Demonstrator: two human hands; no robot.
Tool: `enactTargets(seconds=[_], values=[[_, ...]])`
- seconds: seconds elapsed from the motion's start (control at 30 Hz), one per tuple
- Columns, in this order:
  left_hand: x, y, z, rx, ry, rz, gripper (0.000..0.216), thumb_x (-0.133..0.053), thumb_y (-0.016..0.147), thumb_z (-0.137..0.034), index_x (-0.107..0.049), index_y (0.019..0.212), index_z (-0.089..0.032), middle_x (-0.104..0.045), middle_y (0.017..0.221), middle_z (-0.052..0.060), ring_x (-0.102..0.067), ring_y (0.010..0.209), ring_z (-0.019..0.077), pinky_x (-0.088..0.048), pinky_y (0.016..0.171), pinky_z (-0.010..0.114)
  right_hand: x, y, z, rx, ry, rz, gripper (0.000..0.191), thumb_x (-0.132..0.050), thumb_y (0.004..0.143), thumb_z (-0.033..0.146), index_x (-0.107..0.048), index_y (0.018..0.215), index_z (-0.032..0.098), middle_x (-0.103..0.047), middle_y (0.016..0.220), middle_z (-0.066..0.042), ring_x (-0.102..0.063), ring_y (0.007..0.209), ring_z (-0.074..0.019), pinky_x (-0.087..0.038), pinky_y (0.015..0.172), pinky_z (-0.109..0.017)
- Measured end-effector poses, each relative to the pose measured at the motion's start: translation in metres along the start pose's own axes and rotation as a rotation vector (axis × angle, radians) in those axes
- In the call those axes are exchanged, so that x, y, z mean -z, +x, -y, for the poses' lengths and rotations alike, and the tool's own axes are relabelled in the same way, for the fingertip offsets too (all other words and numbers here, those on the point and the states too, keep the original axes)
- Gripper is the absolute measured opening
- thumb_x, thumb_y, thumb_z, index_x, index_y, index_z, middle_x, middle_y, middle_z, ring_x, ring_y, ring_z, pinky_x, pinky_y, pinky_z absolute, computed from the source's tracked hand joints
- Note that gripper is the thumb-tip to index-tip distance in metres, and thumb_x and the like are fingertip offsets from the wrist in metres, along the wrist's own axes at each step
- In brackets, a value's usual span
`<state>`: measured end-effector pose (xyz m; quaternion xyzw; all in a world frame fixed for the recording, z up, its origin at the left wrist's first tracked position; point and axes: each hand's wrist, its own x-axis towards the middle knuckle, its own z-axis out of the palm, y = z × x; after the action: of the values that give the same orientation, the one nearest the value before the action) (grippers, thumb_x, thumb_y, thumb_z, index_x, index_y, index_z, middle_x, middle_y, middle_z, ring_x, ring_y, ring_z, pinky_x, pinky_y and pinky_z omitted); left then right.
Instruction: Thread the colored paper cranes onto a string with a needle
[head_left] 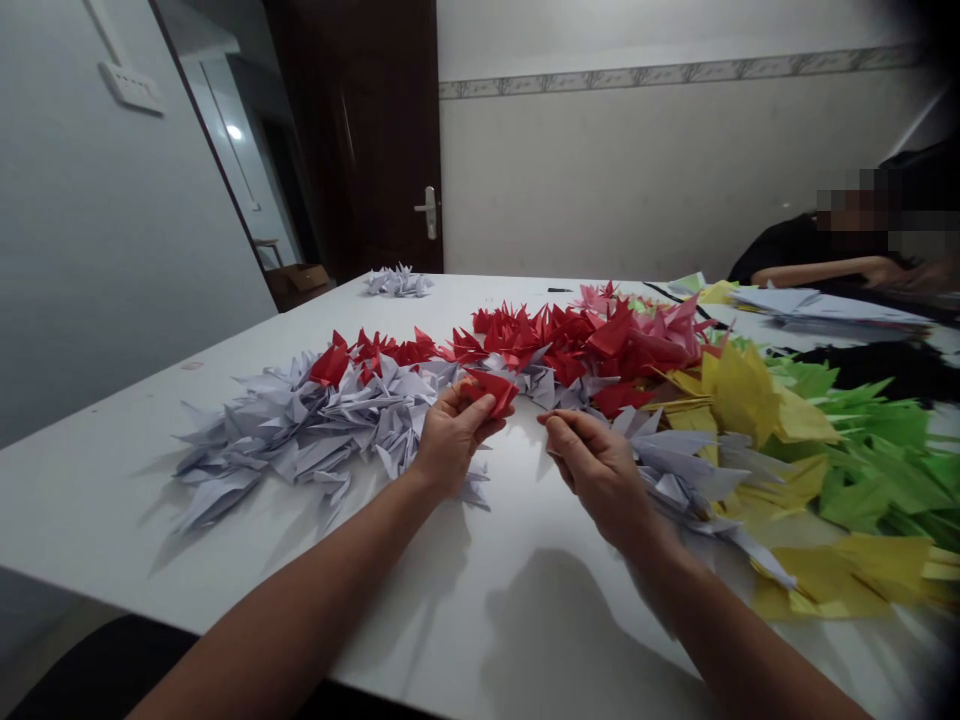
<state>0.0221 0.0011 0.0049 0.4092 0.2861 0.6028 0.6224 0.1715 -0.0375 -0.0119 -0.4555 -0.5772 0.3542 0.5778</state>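
Our left hand [450, 437] held a red origami crane [489, 390]; our right hand [596, 465] pinched narrow, seemingly empty, by white cranes [315, 430] grouped by colour.

Matt paper cranes [322, 425], smooth white tabletop [480, 620], dark wood door [367, 130], metal handle [428, 212]

Red paper crane [489, 392] pinched in the left hand [452, 438], right hand [592, 465] just beside

A pale grey wall [97, 250] with a white switch plate [133, 88] runs along the left, beside a doorway [240, 170] onto a lit room holding a cardboard box [300, 279]. Ahead stand a dark wooden door [360, 130] with a metal handle [428, 212] and a cream wall [637, 170] crossed by a patterned border strip [675, 70].
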Motion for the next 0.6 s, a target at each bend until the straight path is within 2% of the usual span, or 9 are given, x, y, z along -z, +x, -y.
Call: enactTargets(seconds=[0.13,0.37,0.53,0.6], values=[[-0.001,-0.002,0.0,0.119,-0.115,0.048,0.026,-0.077,0.061,-0.019,-0.057,0.077,-0.015,-0.068,0.079,0.002,-0.065,0.071,0.0135,-0.051,0.068,0.024,-0.003,0.0,-0.002,0.002,-0.069,0.074,0.031,-0.053,0.082,0.046,-0.063,0.087,0.017,-0.054,0.066,0.0,-0.045,0.055,-0.0102,-0.035,0.05,-0.022],[-0.002,-0.006,0.008,0.15,-0.1,0.15,0.022,-0.076,0.063,-0.018,-0.06,0.078,-0.013,-0.068,0.08,0.003,-0.064,0.075,0.0139,-0.053,0.074,0.028,-0.003,0.001,0.001,0.025,-0.185,0.114,0.033,-0.051,0.082,0.043,-0.067,0.09,0.015,-0.057,0.066,-0.002,-0.047,0.057,-0.0123,-0.035,0.049,-0.023],[0.0,-0.003,0.007,0.126,-0.032,0.105,0.02,-0.072,0.066,-0.018,-0.058,0.08,-0.013,-0.067,0.079,0.003,-0.065,0.071,0.0131,-0.054,0.07,0.025,-0.005,0.001,-0.007,-0.025,-0.147,0.126,0.033,-0.052,0.081,0.045,-0.066,0.088,0.016,-0.054,0.064,0.0,-0.045,0.054,-0.011,-0.033,0.047,-0.023],[0.0,-0.002,0.005,0.099,0.005,0.059,0.025,-0.07,0.068,-0.018,-0.055,0.087,-0.015,-0.067,0.078,0.003,-0.066,0.066,0.0143,-0.054,0.064,0.025,-0.007,0.002,-0.014,-0.061,-0.102,0.139,0.033,-0.053,0.08,0.047,-0.064,0.084,0.016,-0.052,0.062,0.001,-0.042,0.05,-0.0095,-0.031,0.046,-0.022]])
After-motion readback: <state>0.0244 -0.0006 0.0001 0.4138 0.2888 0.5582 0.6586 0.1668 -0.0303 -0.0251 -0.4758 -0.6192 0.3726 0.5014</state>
